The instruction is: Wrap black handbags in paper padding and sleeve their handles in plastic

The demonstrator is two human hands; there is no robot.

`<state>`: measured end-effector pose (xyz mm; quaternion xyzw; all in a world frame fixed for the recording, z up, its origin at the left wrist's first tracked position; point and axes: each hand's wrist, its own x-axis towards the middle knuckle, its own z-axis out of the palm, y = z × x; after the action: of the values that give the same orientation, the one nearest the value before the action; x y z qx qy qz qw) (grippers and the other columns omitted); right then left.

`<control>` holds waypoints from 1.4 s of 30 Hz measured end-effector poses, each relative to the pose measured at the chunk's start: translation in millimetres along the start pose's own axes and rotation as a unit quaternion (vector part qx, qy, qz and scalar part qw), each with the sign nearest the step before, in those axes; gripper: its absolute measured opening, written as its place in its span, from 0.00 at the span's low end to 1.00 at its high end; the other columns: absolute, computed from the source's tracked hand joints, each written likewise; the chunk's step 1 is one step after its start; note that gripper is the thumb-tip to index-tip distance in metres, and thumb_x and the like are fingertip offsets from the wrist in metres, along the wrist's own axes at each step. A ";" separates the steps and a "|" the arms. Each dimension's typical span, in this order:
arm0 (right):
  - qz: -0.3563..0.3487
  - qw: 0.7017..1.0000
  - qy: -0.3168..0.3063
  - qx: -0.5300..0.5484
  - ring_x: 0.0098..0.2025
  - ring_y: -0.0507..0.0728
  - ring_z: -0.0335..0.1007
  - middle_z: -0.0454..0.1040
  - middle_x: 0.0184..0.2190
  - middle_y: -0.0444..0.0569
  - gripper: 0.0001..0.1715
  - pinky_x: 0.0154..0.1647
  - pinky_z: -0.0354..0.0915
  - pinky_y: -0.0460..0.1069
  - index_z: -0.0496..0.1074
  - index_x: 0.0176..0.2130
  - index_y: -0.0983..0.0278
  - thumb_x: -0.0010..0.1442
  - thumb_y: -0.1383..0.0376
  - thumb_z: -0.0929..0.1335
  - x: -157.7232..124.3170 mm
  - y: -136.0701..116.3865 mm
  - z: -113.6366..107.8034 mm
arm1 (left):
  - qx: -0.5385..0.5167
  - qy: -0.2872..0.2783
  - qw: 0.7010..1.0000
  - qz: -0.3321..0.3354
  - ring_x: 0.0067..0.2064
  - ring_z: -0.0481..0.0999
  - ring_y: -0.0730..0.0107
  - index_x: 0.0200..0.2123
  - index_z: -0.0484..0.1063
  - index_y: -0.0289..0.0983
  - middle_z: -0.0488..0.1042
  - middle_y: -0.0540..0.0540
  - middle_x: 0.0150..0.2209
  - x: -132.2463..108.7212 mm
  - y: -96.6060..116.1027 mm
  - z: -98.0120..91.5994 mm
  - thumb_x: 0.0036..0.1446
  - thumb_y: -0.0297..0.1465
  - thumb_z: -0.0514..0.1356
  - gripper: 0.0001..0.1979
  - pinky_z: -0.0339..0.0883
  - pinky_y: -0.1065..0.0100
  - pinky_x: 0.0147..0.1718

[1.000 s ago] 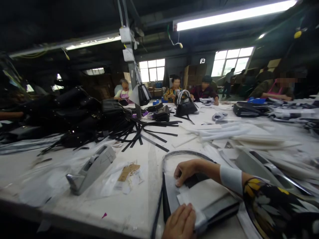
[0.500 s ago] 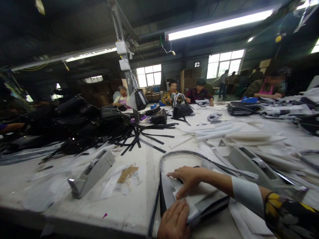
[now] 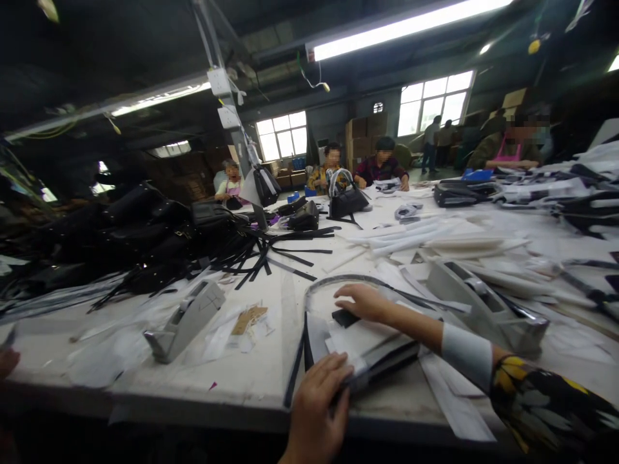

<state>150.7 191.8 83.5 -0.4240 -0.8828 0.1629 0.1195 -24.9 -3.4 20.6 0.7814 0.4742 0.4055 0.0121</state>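
Observation:
In front of me a black handbag [image 3: 387,361] lies flat at the table's near edge, with white sheets [image 3: 351,341] over its upper face. Its long handle [image 3: 348,278], partly wrapped in pale film, arches away behind it. My left hand [image 3: 322,393] grips the bag's near left edge, fingers on top and thumb lower down. Above the far part of the bag is my right hand [image 3: 365,303], its fingers stretched out to the left. Beneath its fingers shows a small black piece [image 3: 344,318]. Whether that hand touches the bag is hard to tell.
Grey tape dispensers stand left [image 3: 186,319] and right [image 3: 483,309] of the bag. Black straps [image 3: 271,251] and piled black bags [image 3: 145,219] lie to the left. White wrapping sheets [image 3: 411,235] spread behind. A co-worker's hand [image 3: 7,361] shows at the left edge.
My right hand has lifted off the sheets and moved toward the far side of the bag. My left hand has turned to grip the near edge. The view has shifted slightly.

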 end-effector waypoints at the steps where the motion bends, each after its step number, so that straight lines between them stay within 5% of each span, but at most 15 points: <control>1: 0.022 0.999 0.021 -0.013 0.58 0.63 0.68 0.74 0.56 0.55 0.23 0.59 0.59 0.52 0.74 0.54 0.62 0.66 0.55 0.63 -9.4 10.0 -10.2 | -0.027 0.007 0.999 -0.032 0.58 0.74 0.63 0.52 0.73 0.43 0.75 0.46 0.56 -0.3 -1.9 -7.2 0.60 0.24 0.57 0.18 0.71 0.58 0.55; 5: 0.155 0.984 0.044 -0.073 0.54 0.73 0.70 0.76 0.50 0.67 0.28 0.55 0.61 0.63 0.74 0.54 0.69 0.66 0.53 0.62 -49.4 54.4 -39.8 | -0.094 0.099 0.960 -0.244 0.64 0.67 0.57 0.54 0.72 0.42 0.70 0.42 0.61 3.5 -26.6 -18.5 0.64 0.35 0.57 0.17 0.61 0.51 0.62; 8: 0.227 0.970 0.017 -0.085 0.51 0.77 0.73 0.77 0.45 0.69 0.33 0.50 0.65 0.67 0.74 0.54 0.69 0.61 0.47 0.66 -65.4 77.4 -39.9 | -0.207 0.079 0.897 -0.382 0.66 0.63 0.53 0.58 0.70 0.36 0.68 0.37 0.62 15.1 -45.8 -6.6 0.62 0.41 0.59 0.24 0.56 0.50 0.64; 10: 0.247 0.966 0.012 -0.074 0.52 0.77 0.72 0.77 0.48 0.68 0.37 0.51 0.65 0.66 0.72 0.57 0.68 0.60 0.45 0.66 -67.2 84.6 -34.6 | -0.246 0.066 0.875 -0.412 0.66 0.62 0.50 0.60 0.67 0.33 0.67 0.34 0.63 25.0 -50.4 2.0 0.60 0.41 0.61 0.28 0.55 0.50 0.64; 15: 0.246 0.967 0.065 -0.024 0.55 0.68 0.73 0.76 0.53 0.61 0.39 0.54 0.67 0.58 0.63 0.65 0.66 0.62 0.48 0.65 -64.1 77.0 -37.0 | -0.262 0.136 0.884 -0.362 0.67 0.61 0.53 0.67 0.54 0.35 0.62 0.34 0.65 46.1 -36.2 -10.5 0.58 0.36 0.64 0.38 0.57 0.53 0.64; 20: 0.121 0.941 0.255 0.187 0.54 0.65 0.73 0.75 0.54 0.55 0.40 0.54 0.70 0.57 0.58 0.66 0.60 0.62 0.48 0.65 -57.0 48.7 -50.5 | -0.174 0.244 0.929 -0.216 0.68 0.59 0.56 0.69 0.50 0.44 0.61 0.41 0.67 45.6 -17.9 -39.9 0.58 0.35 0.64 0.39 0.55 0.54 0.65; 23: 0.079 0.928 0.264 0.251 0.57 0.66 0.70 0.72 0.57 0.56 0.37 0.56 0.69 0.59 0.62 0.63 0.62 0.61 0.48 0.66 -45.5 44.9 -41.4 | -0.097 0.192 0.962 -0.169 0.69 0.56 0.55 0.68 0.53 0.43 0.60 0.41 0.67 28.7 -15.2 -35.8 0.59 0.31 0.63 0.36 0.54 0.53 0.66; 26: 0.104 0.942 0.216 0.237 0.59 0.67 0.69 0.72 0.57 0.60 0.46 0.56 0.69 0.61 0.53 0.68 0.65 0.59 0.49 0.67 -38.9 52.3 -22.5 | -0.083 0.118 0.971 -0.188 0.67 0.60 0.56 0.68 0.53 0.44 0.63 0.42 0.66 10.8 -16.2 -24.0 0.60 0.29 0.61 0.34 0.58 0.53 0.64; 29: 0.120 0.940 0.229 0.223 0.59 0.69 0.69 0.68 0.60 0.63 0.53 0.54 0.70 0.62 0.44 0.71 0.65 0.58 0.49 0.68 -46.9 50.4 -9.2 | -0.086 0.116 0.966 -0.215 0.66 0.63 0.56 0.67 0.56 0.44 0.66 0.42 0.64 3.3 -18.8 -20.4 0.60 0.30 0.61 0.33 0.60 0.53 0.63; 34: 0.105 0.911 0.357 0.178 0.49 0.66 0.76 0.72 0.57 0.55 0.35 0.52 0.71 0.61 0.63 0.64 0.56 0.61 0.47 0.66 -83.4 3.7 -9.3 | -0.152 0.093 0.955 -0.239 0.68 0.58 0.55 0.68 0.54 0.41 0.60 0.40 0.67 4.7 -23.5 -35.6 0.62 0.37 0.61 0.34 0.56 0.53 0.65; 42: -0.014 0.934 0.285 0.216 0.34 0.62 0.79 0.80 0.40 0.50 0.24 0.20 0.72 0.49 0.73 0.54 0.49 0.60 0.47 0.68 -87.2 -64.7 -7.0 | -0.297 0.068 0.926 -0.225 0.60 0.71 0.56 0.58 0.70 0.36 0.74 0.41 0.58 23.0 -41.4 -57.2 0.69 0.45 0.48 0.25 0.64 0.54 0.60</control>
<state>160.6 86.4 108.7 -0.4040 -0.7612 0.2206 0.4569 -87.0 15.7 56.5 0.5857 0.4950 0.5662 0.3022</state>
